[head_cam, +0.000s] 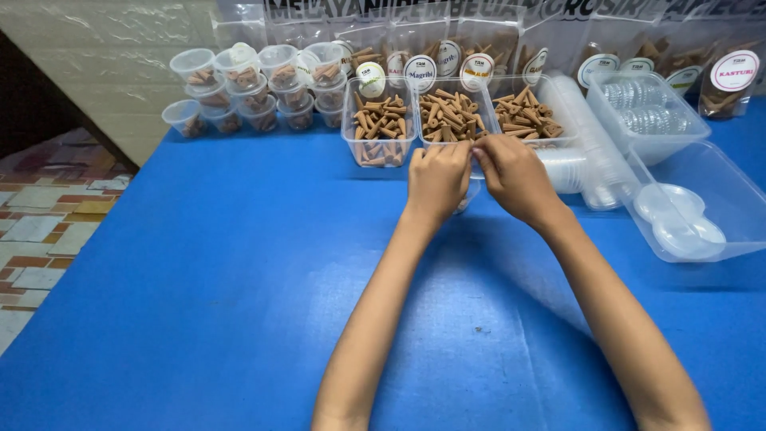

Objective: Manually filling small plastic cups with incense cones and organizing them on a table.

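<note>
My forearms cross blue table [199,303]; L hand [437,179] & R hand [515,177] pinch small clear cup [469,194], mostly hidden, at middle tub of brown cones [453,116]. Risk, imo: grip slips, cup tips, cones spill.

Both hands hide most of a small clear cup [471,194]; their grip on it cannot be made out.

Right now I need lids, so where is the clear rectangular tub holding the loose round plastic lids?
The clear lid tub sits at the blue table's far right edge, right of the right hand.
</note>
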